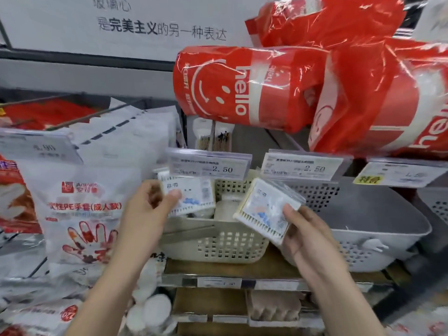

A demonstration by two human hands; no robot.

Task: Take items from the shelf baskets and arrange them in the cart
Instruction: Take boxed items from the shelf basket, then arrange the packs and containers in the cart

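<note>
The left hand [148,202] pinches a flat pack of cotton swabs [191,197] between thumb and curled fingers, holding it upright just above the far left part of a cream basket [215,243] on the shelf. The right hand [308,236] grips a second swab pack [266,209] by its near right corner, thumb on top; that pack is tilted and hangs over the cream basket's right rim. More white goods lie inside this basket, too blurred to tell apart. Just right of it stands a grey basket [378,229]. Two price tags [208,163] reading 2.50 hang above the baskets. Red tissue packs [242,88] marked "hello" sit on the shelf above, to the right. A white bag of gloves [82,209] stands to the left. The cart is out of view.
</note>
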